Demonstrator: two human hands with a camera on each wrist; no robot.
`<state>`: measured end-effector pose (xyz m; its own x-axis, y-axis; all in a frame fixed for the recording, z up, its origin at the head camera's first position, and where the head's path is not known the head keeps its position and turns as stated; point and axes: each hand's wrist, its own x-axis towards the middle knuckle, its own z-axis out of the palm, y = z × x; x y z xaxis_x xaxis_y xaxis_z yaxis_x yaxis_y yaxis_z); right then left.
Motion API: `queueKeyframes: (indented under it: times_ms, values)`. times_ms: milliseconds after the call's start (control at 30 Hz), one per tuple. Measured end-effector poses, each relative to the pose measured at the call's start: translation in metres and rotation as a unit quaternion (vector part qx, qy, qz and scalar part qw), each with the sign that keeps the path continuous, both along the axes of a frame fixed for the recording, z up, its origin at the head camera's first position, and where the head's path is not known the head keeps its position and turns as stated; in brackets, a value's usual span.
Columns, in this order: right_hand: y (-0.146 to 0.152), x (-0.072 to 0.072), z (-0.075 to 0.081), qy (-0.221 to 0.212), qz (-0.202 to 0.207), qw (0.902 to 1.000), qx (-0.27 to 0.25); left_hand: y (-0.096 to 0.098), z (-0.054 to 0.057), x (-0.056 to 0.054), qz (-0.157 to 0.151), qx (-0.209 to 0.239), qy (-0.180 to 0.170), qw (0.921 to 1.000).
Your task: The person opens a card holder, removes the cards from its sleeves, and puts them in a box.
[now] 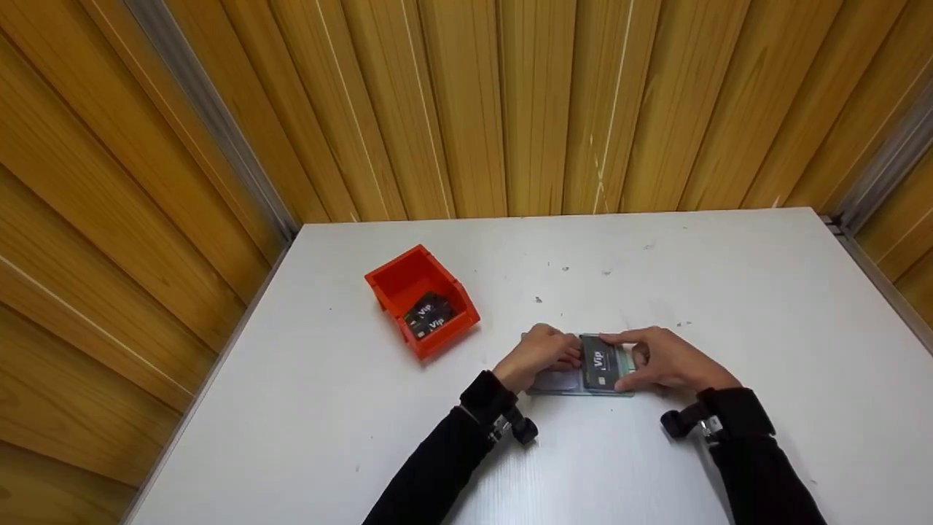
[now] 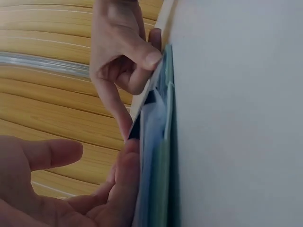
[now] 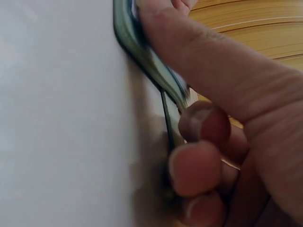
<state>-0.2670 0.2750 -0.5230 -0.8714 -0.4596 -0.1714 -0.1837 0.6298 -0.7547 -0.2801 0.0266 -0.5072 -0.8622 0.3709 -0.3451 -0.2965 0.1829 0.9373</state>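
Note:
An opened card holder (image 1: 557, 387) with clear plastic pockets and a greenish cover lies on the white table. Over its right half is a black "Vip" card (image 1: 600, 363), set with its long side across the view. My right hand (image 1: 667, 361) pinches this card between thumb and index finger at its two ends, the other fingers curled in beside it. My left hand (image 1: 541, 356) rests on the holder's left half. In the left wrist view its fingertips (image 2: 128, 163) press at the pocket edges near the card, while the thumb stands apart.
A red-orange bin (image 1: 419, 302) stands left of the hands, with several black "Vip" cards (image 1: 430, 315) in it. Wood-look panels (image 1: 539, 109) rise behind the table's (image 1: 291, 408) far edge and along its left side.

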Motion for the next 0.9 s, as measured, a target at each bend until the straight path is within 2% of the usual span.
queueKeyframes:
  times_ms: [300,400,567,733,900]
  values:
    - [0.001,0.001,0.000,-0.023,0.014,0.9995,-0.016,0.012,0.000,0.009,0.013,-0.039,0.012,0.9991]
    - [0.000,0.000,0.001,-0.023,0.012,0.9995,-0.015,0.017,-0.002,0.012,0.022,-0.050,0.029,0.9981]
    - [0.003,-0.001,0.004,-0.018,0.004,0.9998,-0.008,0.020,-0.005,0.009,0.035,-0.040,0.042,0.9977]
    - [0.002,0.000,0.003,-0.030,0.001,0.9995,-0.011,0.013,-0.007,0.006,0.021,-0.024,0.029,0.9991]
    - [0.000,0.000,0.002,-0.040,-0.002,0.9991,-0.018,0.004,-0.006,0.004,0.007,-0.038,0.043,0.9983]
